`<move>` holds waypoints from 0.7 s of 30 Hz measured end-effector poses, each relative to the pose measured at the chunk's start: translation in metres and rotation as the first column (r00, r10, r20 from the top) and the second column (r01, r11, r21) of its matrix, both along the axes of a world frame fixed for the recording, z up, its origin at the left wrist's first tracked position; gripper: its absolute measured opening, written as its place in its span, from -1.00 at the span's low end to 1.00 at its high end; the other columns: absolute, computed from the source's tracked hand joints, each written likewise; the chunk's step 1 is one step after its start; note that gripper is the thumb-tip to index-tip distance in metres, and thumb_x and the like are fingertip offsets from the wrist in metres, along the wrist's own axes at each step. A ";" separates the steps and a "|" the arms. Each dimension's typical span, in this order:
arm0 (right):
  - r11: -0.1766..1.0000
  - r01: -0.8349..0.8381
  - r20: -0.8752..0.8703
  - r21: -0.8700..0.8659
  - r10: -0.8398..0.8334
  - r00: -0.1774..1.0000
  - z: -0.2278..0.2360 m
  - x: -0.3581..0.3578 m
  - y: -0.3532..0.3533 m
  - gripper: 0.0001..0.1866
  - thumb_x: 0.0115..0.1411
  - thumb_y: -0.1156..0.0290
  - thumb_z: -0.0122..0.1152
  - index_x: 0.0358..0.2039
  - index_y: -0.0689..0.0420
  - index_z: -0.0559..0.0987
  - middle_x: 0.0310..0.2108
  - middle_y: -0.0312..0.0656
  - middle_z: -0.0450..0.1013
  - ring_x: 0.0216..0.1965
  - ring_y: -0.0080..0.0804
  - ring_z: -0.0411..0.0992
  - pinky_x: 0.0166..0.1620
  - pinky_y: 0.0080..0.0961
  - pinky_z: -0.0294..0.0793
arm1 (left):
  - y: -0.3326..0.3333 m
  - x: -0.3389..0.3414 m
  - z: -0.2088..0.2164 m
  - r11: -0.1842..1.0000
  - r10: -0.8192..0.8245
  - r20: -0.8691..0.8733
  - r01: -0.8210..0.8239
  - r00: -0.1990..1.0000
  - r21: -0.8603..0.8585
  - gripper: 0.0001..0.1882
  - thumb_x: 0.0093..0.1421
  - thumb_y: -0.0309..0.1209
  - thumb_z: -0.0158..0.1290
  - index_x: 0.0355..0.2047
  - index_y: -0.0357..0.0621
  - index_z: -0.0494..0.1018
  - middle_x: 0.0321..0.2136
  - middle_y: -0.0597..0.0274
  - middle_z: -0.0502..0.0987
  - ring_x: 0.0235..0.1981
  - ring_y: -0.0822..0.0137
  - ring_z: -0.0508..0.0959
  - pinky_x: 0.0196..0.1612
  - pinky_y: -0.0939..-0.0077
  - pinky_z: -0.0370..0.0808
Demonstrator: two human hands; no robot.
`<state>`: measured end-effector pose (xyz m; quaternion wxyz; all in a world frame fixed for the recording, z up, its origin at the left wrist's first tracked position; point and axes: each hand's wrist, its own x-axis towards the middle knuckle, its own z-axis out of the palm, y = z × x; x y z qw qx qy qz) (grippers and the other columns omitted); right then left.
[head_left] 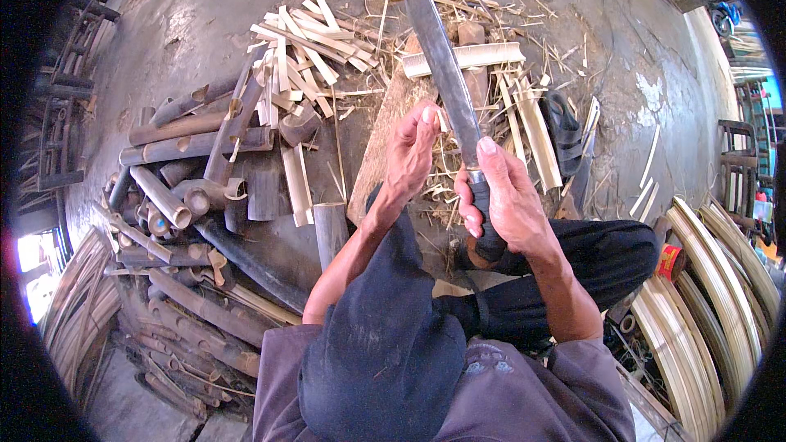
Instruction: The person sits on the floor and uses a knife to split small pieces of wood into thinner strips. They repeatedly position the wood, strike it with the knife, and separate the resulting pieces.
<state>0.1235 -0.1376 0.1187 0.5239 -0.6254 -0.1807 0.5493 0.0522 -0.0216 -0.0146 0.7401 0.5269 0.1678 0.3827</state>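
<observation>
My right hand (509,195) is wrapped round the dark, bound handle of a machete (449,61), its thumb lying along the base of the blade. The long blade points up and away from me, slightly to the left. Beside the blade, my left hand (412,151) is raised with its fingers curled closed; a small pale bit shows by the fingertips, too little to name. Beneath the hands lies a worn wooden plank (379,143). A curved split bamboo piece (483,56) rests crosswise at its far end, behind the blade.
Pale bamboo strips (307,41) lie heaped at the far left of the plank. Cut bamboo tubes (201,143) pile up on my left. Another blade (583,160) and a dark strap-like thing (563,131) lie right of the plank. Bundled long slats (679,344) stand at near right.
</observation>
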 end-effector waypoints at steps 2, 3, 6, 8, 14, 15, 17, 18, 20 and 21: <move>0.999 0.044 0.006 -0.005 -0.044 0.999 0.003 -0.002 0.000 -0.44 0.37 -0.11 -0.22 -0.39 0.20 0.37 -0.63 -0.29 0.30 -0.74 -0.60 0.25 -0.70 -0.62 0.28 | 0.000 0.000 0.006 1.000 -0.009 -0.014 0.009 1.000 0.017 -0.65 0.42 -0.16 -0.20 -0.39 -0.12 0.36 -0.51 0.56 0.22 -0.46 0.64 0.15 -0.38 0.72 0.13; 0.999 0.039 0.000 -0.002 -0.039 0.999 0.003 -0.002 0.000 -0.45 0.37 -0.10 -0.22 -0.38 0.20 0.37 -0.63 -0.29 0.30 -0.74 -0.61 0.25 -0.70 -0.62 0.28 | -0.001 0.001 0.007 1.000 -0.005 0.015 0.005 1.000 0.005 -0.66 0.42 -0.16 -0.19 -0.40 -0.12 0.36 -0.51 0.57 0.22 -0.46 0.64 0.14 -0.38 0.71 0.12; 1.000 0.024 -0.008 -0.001 -0.024 1.000 0.004 -0.002 0.000 -0.45 0.38 -0.10 -0.22 -0.38 0.20 0.37 -0.63 -0.30 0.30 -0.74 -0.61 0.25 -0.70 -0.62 0.28 | -0.003 0.004 0.007 1.000 0.003 0.066 -0.001 0.998 -0.026 -0.67 0.42 -0.17 -0.18 -0.40 -0.11 0.36 -0.52 0.57 0.20 -0.47 0.65 0.13 -0.40 0.71 0.12; 1.000 0.026 -0.008 -0.018 -0.026 1.000 0.005 -0.002 0.000 -0.45 0.38 -0.10 -0.22 -0.39 0.20 0.37 -0.63 -0.30 0.30 -0.73 -0.61 0.25 -0.69 -0.62 0.28 | -0.002 0.003 0.004 0.999 -0.009 0.053 0.011 0.999 -0.038 -0.67 0.42 -0.18 -0.17 -0.40 -0.11 0.37 -0.53 0.57 0.21 -0.47 0.65 0.14 -0.40 0.71 0.13; 0.999 0.025 -0.022 -0.043 -0.026 0.999 0.008 -0.002 0.000 -0.45 0.37 -0.10 -0.22 -0.40 0.20 0.36 -0.62 -0.29 0.30 -0.73 -0.61 0.25 -0.69 -0.62 0.28 | -0.001 0.001 0.007 0.999 -0.020 -0.032 0.019 0.999 -0.042 -0.68 0.41 -0.18 -0.15 -0.41 -0.11 0.37 -0.54 0.57 0.21 -0.48 0.65 0.14 -0.42 0.72 0.12; 0.999 0.020 -0.027 -0.045 -0.021 0.999 0.009 -0.001 0.000 -0.45 0.37 -0.10 -0.22 -0.39 0.19 0.36 -0.62 -0.29 0.30 -0.73 -0.61 0.25 -0.69 -0.62 0.28 | -0.001 0.001 0.006 0.999 -0.015 -0.012 0.014 1.000 -0.035 -0.67 0.41 -0.18 -0.15 -0.41 -0.12 0.37 -0.54 0.57 0.20 -0.48 0.65 0.13 -0.42 0.72 0.11; 0.999 0.010 -0.036 -0.047 -0.012 0.999 0.009 -0.001 -0.001 -0.46 0.37 -0.10 -0.22 -0.39 0.19 0.35 -0.62 -0.29 0.30 -0.73 -0.61 0.25 -0.69 -0.62 0.29 | -0.002 0.003 0.004 1.000 -0.006 0.029 0.006 1.000 -0.020 -0.67 0.41 -0.18 -0.15 -0.42 -0.12 0.36 -0.54 0.58 0.20 -0.49 0.65 0.13 -0.43 0.72 0.11; 0.999 0.017 -0.028 -0.043 -0.018 0.999 0.009 -0.002 -0.002 -0.47 0.38 -0.10 -0.22 -0.38 0.18 0.34 -0.62 -0.29 0.30 -0.73 -0.61 0.26 -0.69 -0.62 0.29 | -0.002 0.003 0.003 1.000 -0.005 0.028 0.006 1.000 -0.015 -0.67 0.41 -0.18 -0.15 -0.42 -0.12 0.36 -0.54 0.58 0.20 -0.49 0.65 0.13 -0.43 0.72 0.10; 0.999 0.032 -0.012 -0.032 -0.032 0.999 0.009 -0.005 -0.002 -0.48 0.38 -0.09 -0.23 -0.36 0.18 0.33 -0.62 -0.29 0.30 -0.73 -0.61 0.26 -0.69 -0.62 0.30 | -0.003 0.002 0.006 1.000 -0.006 0.024 0.006 1.000 -0.003 -0.67 0.41 -0.18 -0.15 -0.42 -0.12 0.36 -0.54 0.58 0.20 -0.49 0.65 0.13 -0.44 0.72 0.10; 0.999 0.022 -0.001 -0.038 -0.022 1.000 0.009 -0.005 -0.002 -0.48 0.38 -0.09 -0.23 -0.35 0.17 0.32 -0.62 -0.29 0.30 -0.73 -0.61 0.26 -0.68 -0.62 0.30 | -0.002 0.003 0.006 1.000 -0.010 0.029 0.010 1.000 -0.010 -0.67 0.41 -0.18 -0.15 -0.42 -0.12 0.36 -0.55 0.58 0.20 -0.49 0.66 0.13 -0.43 0.72 0.09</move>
